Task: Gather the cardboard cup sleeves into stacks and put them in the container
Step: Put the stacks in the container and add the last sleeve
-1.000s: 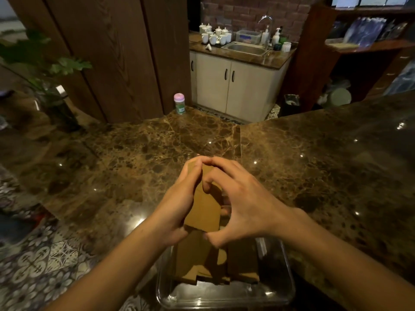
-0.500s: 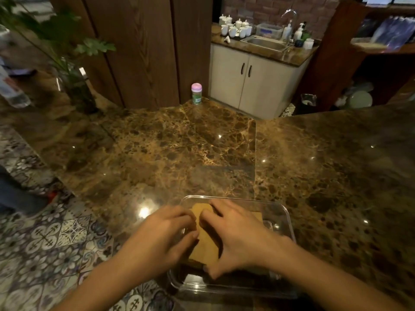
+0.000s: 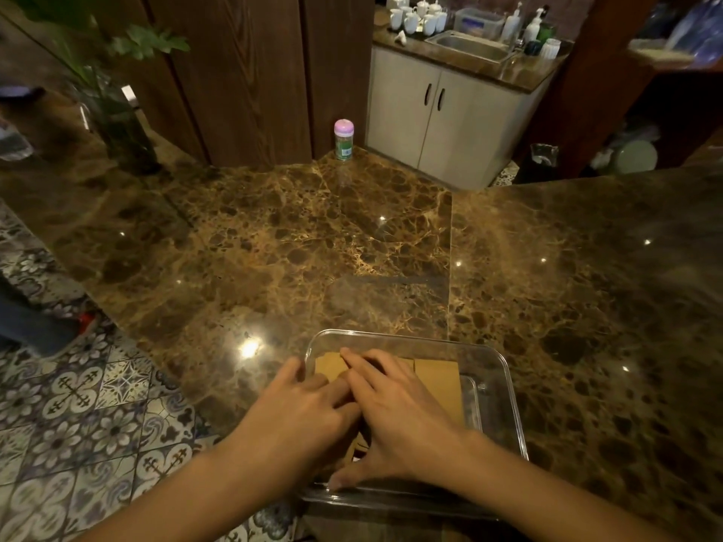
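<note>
A clear plastic container [image 3: 508,389] sits at the near edge of the marble counter. Inside it lie flat brown cardboard cup sleeves: one stack [image 3: 330,365] under my hands and another stack [image 3: 439,385] beside it on the right. My left hand [image 3: 303,418] and my right hand [image 3: 397,422] rest side by side on the left stack, fingers pointing away from me, still holding it down in the container. My right thumb reaches back to the stack's near end. Most of that stack is hidden by my hands.
The brown marble counter [image 3: 313,248] stretches ahead and to the right. A small bottle with a pink cap [image 3: 344,139] stands at its far edge. A potted plant [image 3: 117,123] is at the far left. Patterned floor tiles [image 3: 78,404] lie to the left.
Both hands have lowered the stack of sleeves from above the counter down into the container, and it now lies flat there. The camera view has tilted so the container sits further up the frame.
</note>
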`<state>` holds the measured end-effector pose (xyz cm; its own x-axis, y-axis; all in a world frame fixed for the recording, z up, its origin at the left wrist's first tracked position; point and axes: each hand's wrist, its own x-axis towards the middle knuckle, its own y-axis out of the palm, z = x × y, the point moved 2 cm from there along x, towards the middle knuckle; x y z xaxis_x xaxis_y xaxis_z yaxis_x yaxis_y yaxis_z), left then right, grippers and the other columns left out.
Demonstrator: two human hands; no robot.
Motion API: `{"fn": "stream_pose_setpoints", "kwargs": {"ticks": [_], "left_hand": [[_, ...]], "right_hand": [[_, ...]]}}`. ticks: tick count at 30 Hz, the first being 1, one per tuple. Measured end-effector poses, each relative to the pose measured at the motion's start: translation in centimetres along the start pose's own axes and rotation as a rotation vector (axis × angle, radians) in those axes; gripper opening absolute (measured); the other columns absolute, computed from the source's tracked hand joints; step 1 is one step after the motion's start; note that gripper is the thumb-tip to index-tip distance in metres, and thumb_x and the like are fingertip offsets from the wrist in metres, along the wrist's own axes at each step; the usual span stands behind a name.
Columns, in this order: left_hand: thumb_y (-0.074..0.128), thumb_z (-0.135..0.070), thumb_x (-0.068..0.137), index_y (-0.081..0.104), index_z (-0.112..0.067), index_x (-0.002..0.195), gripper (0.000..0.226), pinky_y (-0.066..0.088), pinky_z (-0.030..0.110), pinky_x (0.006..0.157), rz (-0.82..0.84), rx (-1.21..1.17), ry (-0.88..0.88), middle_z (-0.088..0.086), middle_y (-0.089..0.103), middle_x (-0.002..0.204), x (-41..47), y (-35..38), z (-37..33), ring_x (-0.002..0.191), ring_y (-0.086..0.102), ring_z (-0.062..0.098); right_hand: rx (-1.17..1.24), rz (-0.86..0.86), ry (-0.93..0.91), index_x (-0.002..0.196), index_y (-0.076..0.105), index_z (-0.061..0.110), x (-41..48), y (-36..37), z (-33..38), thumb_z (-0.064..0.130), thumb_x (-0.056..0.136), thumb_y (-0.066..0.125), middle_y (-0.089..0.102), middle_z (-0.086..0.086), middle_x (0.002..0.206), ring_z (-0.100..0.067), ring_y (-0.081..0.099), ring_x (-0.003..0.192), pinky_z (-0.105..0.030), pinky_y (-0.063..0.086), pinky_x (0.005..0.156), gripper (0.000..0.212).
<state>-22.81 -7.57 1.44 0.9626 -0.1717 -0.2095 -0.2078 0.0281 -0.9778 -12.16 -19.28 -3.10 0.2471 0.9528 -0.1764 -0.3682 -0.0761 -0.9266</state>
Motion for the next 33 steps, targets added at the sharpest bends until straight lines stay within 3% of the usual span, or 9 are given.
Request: {"fn": "stream_pose_setpoints", "kwargs": {"ticks": [4,8,11,16,21,24,26,28,33], "left_hand": [[0.078,-0.065,0.062,0.066,-0.027,0.111,0.064,0.048,0.047,0.078,0.104,0.137,0.005,0.004,0.068,0.106,0.2,0.9,0.7,0.083,0.069,0.026],[0.073,-0.052,0.08,0.048,-0.031,0.138,0.067,0.044,0.05,0.081,0.104,0.099,-0.012,0.01,0.062,0.119,0.4,1.5,0.3,0.091,0.065,0.033],[0.078,-0.044,0.077,0.061,-0.03,0.128,0.056,0.047,0.05,0.077,0.102,0.127,0.006,0.011,0.063,0.118,0.5,1.4,0.0,0.089,0.066,0.036],[0.055,-0.045,0.097,0.042,-0.026,0.143,0.052,0.029,0.053,0.096,0.034,0.091,-0.087,0.015,0.041,0.142,1.1,2.3,-0.3,0.12,0.05,0.037],[0.054,-0.051,0.095,0.052,-0.029,0.137,0.047,0.034,0.056,0.097,0.105,0.084,-0.099,0.013,0.046,0.141,1.1,1.4,-0.5,0.117,0.053,0.039],[0.071,-0.057,0.079,0.068,-0.029,0.118,0.048,0.047,0.057,0.087,0.162,0.135,-0.036,0.011,0.063,0.122,1.4,0.8,-0.6,0.101,0.063,0.035],[0.063,-0.061,0.085,0.059,-0.028,0.13,0.055,0.037,0.06,0.096,0.108,0.097,-0.06,0.012,0.052,0.133,1.4,0.9,-0.6,0.115,0.052,0.036],[0.053,-0.062,0.092,0.045,-0.029,0.141,0.06,0.024,0.059,0.103,0.08,0.056,-0.095,0.012,0.037,0.143,1.5,1.4,-0.5,0.127,0.037,0.034],[0.052,-0.066,0.091,0.033,-0.024,0.151,0.076,0.016,0.063,0.107,0.098,0.043,-0.095,0.015,0.021,0.157,2.0,2.1,-0.3,0.141,0.022,0.038]], "right_hand": [[-0.013,0.003,0.022,0.154,0.032,0.025,-1.7,-0.4,-1.3,0.089,0.064,0.067,0.014,-0.005,0.172,-0.025,0.012,0.151,-0.04,0.012,0.124,0.117],[0.013,0.045,0.084,0.16,0.029,0.032,-3.1,-0.4,-2.9,0.086,0.074,0.063,0.018,0.004,0.172,-0.018,0.013,0.154,-0.029,0.008,0.121,0.106],[0.011,0.05,0.079,0.16,0.031,0.032,-3.4,-0.3,-3.1,0.081,0.081,0.061,0.021,0.001,0.173,-0.02,0.016,0.156,-0.031,0.012,0.123,0.097],[-0.002,0.064,0.07,0.157,0.028,0.043,-3.8,0.2,-3.1,0.075,0.087,0.057,0.018,-0.006,0.172,-0.026,0.012,0.156,-0.034,0.01,0.121,0.082],[0.033,0.076,0.108,0.152,0.034,0.043,-3.5,-0.1,-3.0,0.082,0.083,0.057,0.019,-0.007,0.17,-0.027,0.014,0.153,-0.044,0.02,0.124,0.082],[0.037,0.06,0.104,0.15,0.037,0.043,-3.5,-0.6,-2.6,0.085,0.081,0.057,0.016,-0.004,0.169,-0.025,0.008,0.154,-0.042,0.007,0.126,0.084],[0.074,0.048,0.116,0.152,0.035,0.044,-4.0,-1.2,-2.5,0.087,0.08,0.056,0.013,0.001,0.169,-0.021,0.004,0.157,-0.041,-0.005,0.127,0.087],[0.109,0.013,0.186,0.154,0.032,0.044,-5.0,-2.2,-3.0,0.086,0.078,0.057,0.012,0.007,0.17,-0.017,0.007,0.157,-0.042,0.004,0.13,0.09],[0.108,0.073,0.43,0.152,0.03,0.044,-7.8,-3.6,-5.3,0.081,0.072,0.07,0.007,0.015,0.166,-0.014,0.024,0.152,-0.032,0.029,0.122,0.097]]}}
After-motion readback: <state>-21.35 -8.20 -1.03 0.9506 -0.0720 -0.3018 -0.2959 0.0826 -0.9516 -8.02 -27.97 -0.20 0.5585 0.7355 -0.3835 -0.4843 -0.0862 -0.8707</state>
